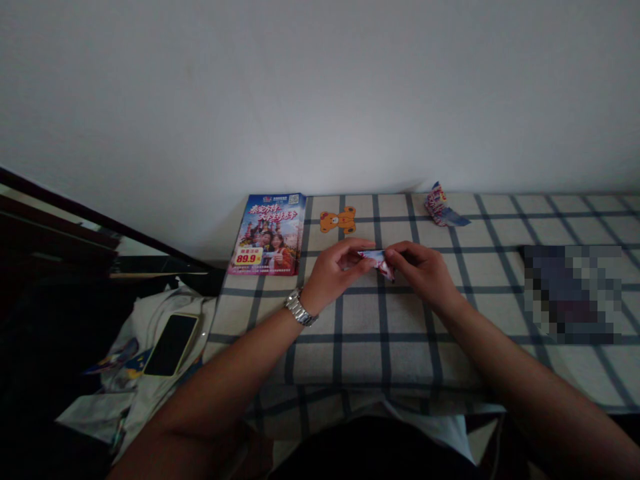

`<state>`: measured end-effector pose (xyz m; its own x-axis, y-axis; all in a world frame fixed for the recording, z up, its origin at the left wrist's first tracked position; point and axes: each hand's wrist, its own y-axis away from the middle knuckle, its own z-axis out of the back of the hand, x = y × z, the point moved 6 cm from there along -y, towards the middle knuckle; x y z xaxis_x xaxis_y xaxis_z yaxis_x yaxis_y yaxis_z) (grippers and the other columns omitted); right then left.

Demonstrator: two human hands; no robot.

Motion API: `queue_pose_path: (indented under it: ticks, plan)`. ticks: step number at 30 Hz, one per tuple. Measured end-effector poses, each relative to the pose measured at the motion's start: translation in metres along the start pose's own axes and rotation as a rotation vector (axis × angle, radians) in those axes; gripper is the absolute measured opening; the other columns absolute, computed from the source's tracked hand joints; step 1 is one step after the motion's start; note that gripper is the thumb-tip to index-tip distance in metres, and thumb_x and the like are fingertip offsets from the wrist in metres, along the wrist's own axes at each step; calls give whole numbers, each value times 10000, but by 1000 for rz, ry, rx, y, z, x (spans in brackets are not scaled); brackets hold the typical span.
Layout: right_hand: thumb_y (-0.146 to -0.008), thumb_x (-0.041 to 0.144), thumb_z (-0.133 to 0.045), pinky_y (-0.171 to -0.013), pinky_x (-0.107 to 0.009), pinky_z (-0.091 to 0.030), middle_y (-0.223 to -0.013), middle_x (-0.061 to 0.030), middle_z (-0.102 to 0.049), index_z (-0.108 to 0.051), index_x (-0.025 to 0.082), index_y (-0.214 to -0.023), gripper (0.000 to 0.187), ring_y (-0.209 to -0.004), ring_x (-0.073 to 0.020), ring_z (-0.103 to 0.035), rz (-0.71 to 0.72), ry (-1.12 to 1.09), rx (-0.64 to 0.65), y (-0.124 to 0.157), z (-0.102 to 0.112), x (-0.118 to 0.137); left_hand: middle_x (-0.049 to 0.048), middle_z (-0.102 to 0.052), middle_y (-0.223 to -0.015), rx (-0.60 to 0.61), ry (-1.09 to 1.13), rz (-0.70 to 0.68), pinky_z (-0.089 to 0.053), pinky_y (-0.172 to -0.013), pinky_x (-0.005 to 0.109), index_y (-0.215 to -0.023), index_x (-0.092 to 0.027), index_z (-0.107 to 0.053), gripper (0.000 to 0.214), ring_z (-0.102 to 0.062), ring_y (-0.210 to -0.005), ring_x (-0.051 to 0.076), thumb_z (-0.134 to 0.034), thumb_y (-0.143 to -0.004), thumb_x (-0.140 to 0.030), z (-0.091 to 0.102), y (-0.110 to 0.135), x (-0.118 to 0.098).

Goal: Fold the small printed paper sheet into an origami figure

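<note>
Small folded printed paper [379, 261], pinched between the closed fingertips of the left hand [336, 270] and the right hand [424, 270], is held just above the desk [380, 347], near its middle. A flyer [269, 233] is laid at the far left corner, with a bear cutout [339, 220] just beside it and a second folded paper [441, 205] at the far edge. Bare checked cloth is seen from the hands to the near edge.

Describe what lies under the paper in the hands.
Under the paper, pinched between the left hand and right hand, lies the checked cloth; the hands hide whether paper and cloth touch.
</note>
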<state>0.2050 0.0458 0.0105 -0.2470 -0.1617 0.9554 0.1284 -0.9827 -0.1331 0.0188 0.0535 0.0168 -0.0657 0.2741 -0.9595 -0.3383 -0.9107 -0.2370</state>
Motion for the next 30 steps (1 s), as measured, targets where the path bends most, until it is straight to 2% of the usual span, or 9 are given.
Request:
queue_pose_path:
  ticks: [6,12,22,26,30]
  plan:
    - [-918,479,-721,-679,-327,-583,-790,-28,-771,-763,231,-903,252,-709,-200,-713,-15,-41,-44,0,4,0,69,-761,-1048,-86,95,-1,-616,-887,303,-1042,-194,-727,229,-741,-953,166,-750,-917,-385,8,-1,2]
    - [-923,478,-717,-673,-335,-596,-805,-31,-778,-762,238,-900,245,-714,-205,-718,-3,-2,-46,0,3,5,71,-769,-979,-110,115,52,-617,-831,303,-989,-175,-713,281,-742,-874,160,-771,-892,-432,9,-1,8]
    - [-951,450,-690,-671,-310,-575,-806,-28,-775,-753,225,-917,236,-704,-189,-711,13,20,-23,2,1,1,51,-753,-921,-120,54,44,-581,-766,246,-973,-164,-710,230,-711,-804,134,-749,-914,-383,10,-2,2]
    - [-950,455,-690,-653,-288,-562,-783,-26,-769,-755,212,-921,253,-685,-178,-704,18,47,-28,2,2,1,46,-749,-930,-134,-1,8,-561,-753,222,-960,-170,-721,200,-700,-825,127,-756,-909,-360,10,-1,0]
    - [-948,446,-691,-650,-275,-553,-779,-24,-768,-756,210,-900,250,-691,-173,-701,18,73,-56,2,4,3,54,-739,-963,-136,48,6,-578,-789,238,-1027,-174,-716,234,-701,-866,137,-776,-892,-356,10,-2,2]
